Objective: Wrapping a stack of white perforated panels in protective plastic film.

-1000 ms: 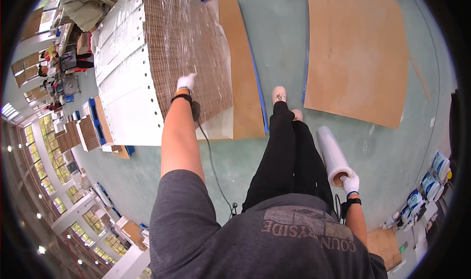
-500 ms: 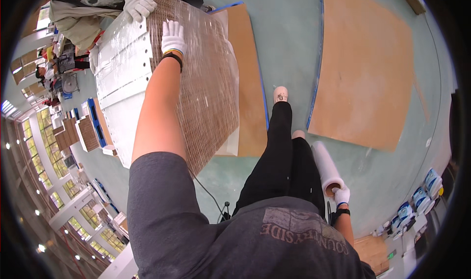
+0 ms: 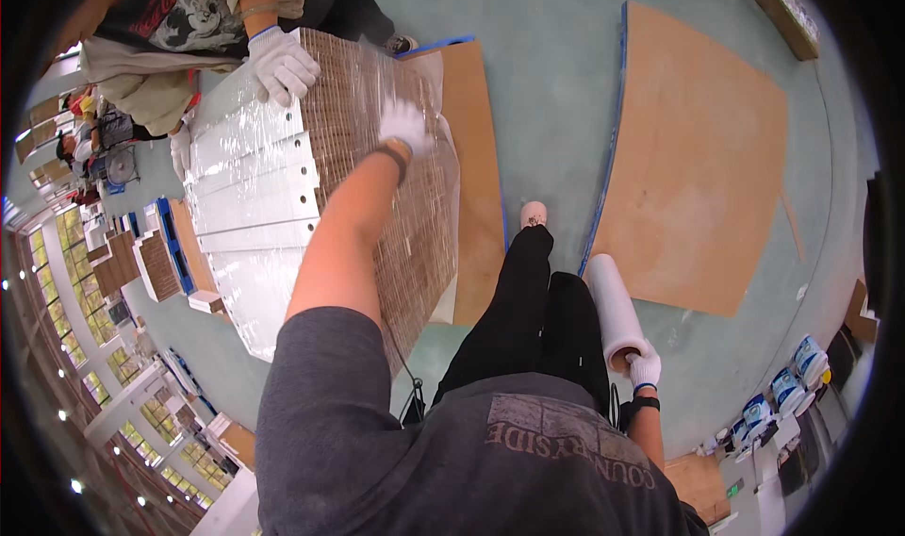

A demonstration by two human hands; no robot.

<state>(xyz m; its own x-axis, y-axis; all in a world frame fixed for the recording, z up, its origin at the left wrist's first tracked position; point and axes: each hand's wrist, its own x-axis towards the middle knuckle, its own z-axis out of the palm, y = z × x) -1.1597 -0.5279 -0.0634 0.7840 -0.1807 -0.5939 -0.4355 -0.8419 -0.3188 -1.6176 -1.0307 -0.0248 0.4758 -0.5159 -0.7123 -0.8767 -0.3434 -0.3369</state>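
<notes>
A tall stack of flat brown-edged pieces (image 3: pixel 419 230), its white top showing round holes, stands at my left, wrapped in clear film. My left hand (image 3: pixel 405 126), in a white knit glove, lies against the film on the stack's side, fingers stretched out and slightly blurred. Low at my right, my right hand (image 3: pixel 646 366), also gloved, grips the end of a roll of stretch film (image 3: pixel 617 300) at its brown core. The roll hangs beside my leg, pointing forward. Whether film runs from it to the stack I cannot tell.
A co-worker's gloved hand (image 3: pixel 283 65) rests on the stack's top edge. Under the stack lies a brown board (image 3: pixel 479 178) with blue edges. Another brown board (image 3: pixel 702 168) lies on the green floor (image 3: pixel 556 93) ahead right. White-and-blue bags (image 3: pixel 787 390) stand far right.
My left hand has slid right and slightly down along the stack's wrapped side. My right hand still holds the roll. The view has shifted a little.
</notes>
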